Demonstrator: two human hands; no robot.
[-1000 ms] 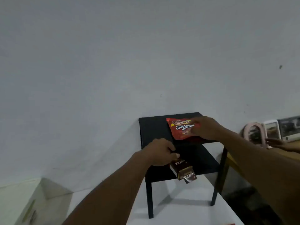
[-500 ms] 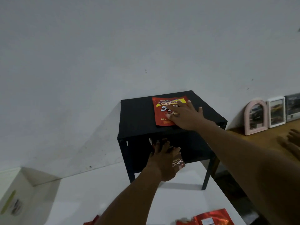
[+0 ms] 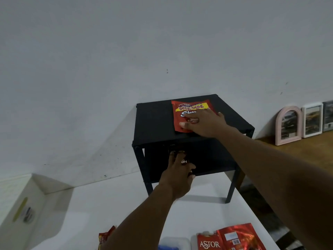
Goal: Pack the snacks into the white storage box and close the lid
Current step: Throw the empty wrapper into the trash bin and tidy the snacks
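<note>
A red Beng-Beng snack bag (image 3: 189, 107) lies flat on top of a small black two-level rack (image 3: 155, 123). My right hand (image 3: 207, 123) lies on the bag, fingers over its print and thumb at its near edge. My left hand (image 3: 177, 175) reaches into the rack's lower level, shut on a brown Nextar box (image 3: 183, 161) that shows only between my fingers. A red Astor pack (image 3: 209, 243) and a red foil pack (image 3: 239, 237) lie at the table's near edge.
The rack stands on a white table (image 3: 108, 204) against the wall. Another red snack pack (image 3: 105, 239) and a white-and-blue object (image 3: 173, 242) sit at the bottom edge. A white container (image 3: 21, 204) stands at left. Picture frames (image 3: 288, 125) lean at right.
My left hand has carried the brown box from the rack's front edge deeper into the lower level. The right hand stays on the red bag. The view has tilted down.
</note>
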